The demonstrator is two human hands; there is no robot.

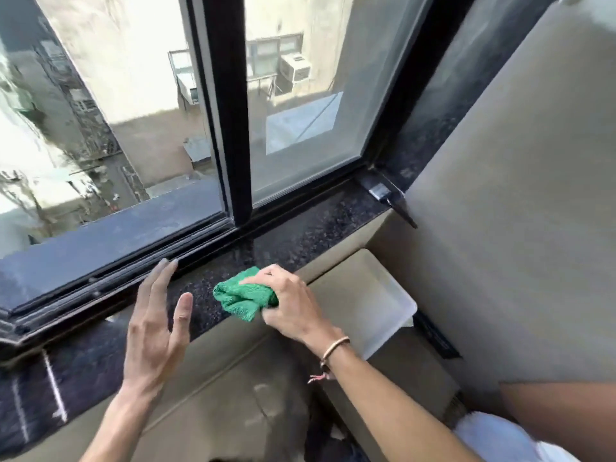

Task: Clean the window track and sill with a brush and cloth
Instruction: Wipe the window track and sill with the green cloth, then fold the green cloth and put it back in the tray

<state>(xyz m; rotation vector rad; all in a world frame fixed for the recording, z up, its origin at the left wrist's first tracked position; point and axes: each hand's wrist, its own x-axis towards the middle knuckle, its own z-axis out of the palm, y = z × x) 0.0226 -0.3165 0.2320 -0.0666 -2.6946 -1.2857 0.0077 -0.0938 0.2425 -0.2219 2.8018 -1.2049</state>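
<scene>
My right hand (pixel 286 301) is shut on a bunched green cloth (pixel 241 296), which presses on the dark speckled stone sill (pixel 310 235) near its front edge. To the left, my left hand (pixel 156 318) hovers open with fingers spread, its fingertips close to the black window track (pixel 133 278). A brush (pixel 388 198) with a dark handle lies at the sill's far right corner, its handle sticking out past the edge. The left sash is slid open; the right pane is closed behind the black centre frame (pixel 230 111).
A white plastic tray or lid (pixel 376 295) leans against the beige wall below the sill on the right. A beige side wall (pixel 516 211) closes the right side. Outside lie a ledge, buildings and air-conditioner units.
</scene>
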